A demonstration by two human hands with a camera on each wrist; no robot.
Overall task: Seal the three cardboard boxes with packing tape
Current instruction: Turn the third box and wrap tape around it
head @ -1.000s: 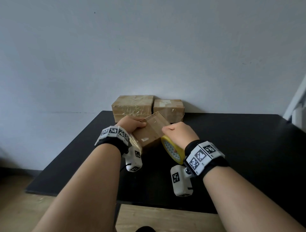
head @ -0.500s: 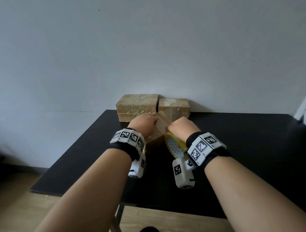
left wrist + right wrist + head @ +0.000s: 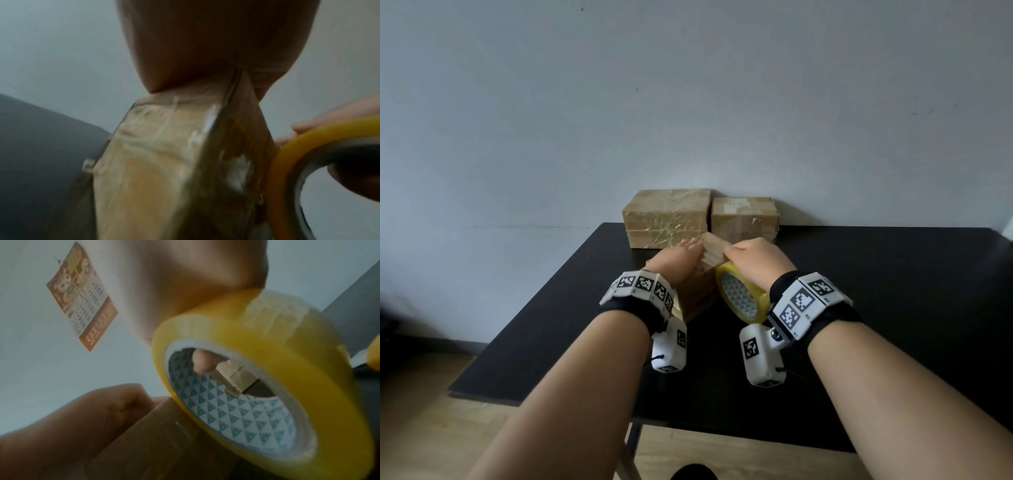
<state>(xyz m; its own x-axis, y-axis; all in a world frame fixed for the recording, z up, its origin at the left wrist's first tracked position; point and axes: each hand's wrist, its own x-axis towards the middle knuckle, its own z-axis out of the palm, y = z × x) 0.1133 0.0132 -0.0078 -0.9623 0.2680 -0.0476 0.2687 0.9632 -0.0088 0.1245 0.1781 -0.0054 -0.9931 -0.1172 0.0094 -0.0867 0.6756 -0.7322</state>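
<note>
A box (image 3: pixel 707 274) on the table (image 3: pixel 893 291) is gripped by left hand (image 3: pixel 677 261) fingers, a tape roll (image 3: pixel 741 297) by right hand (image 3: pixel 755 262) fingers.

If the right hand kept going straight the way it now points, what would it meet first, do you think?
Probably the smaller cardboard box against the wall: the right hand, gripping the tape roll, points forward and slightly left towards it. Depth is hard to judge.
</note>
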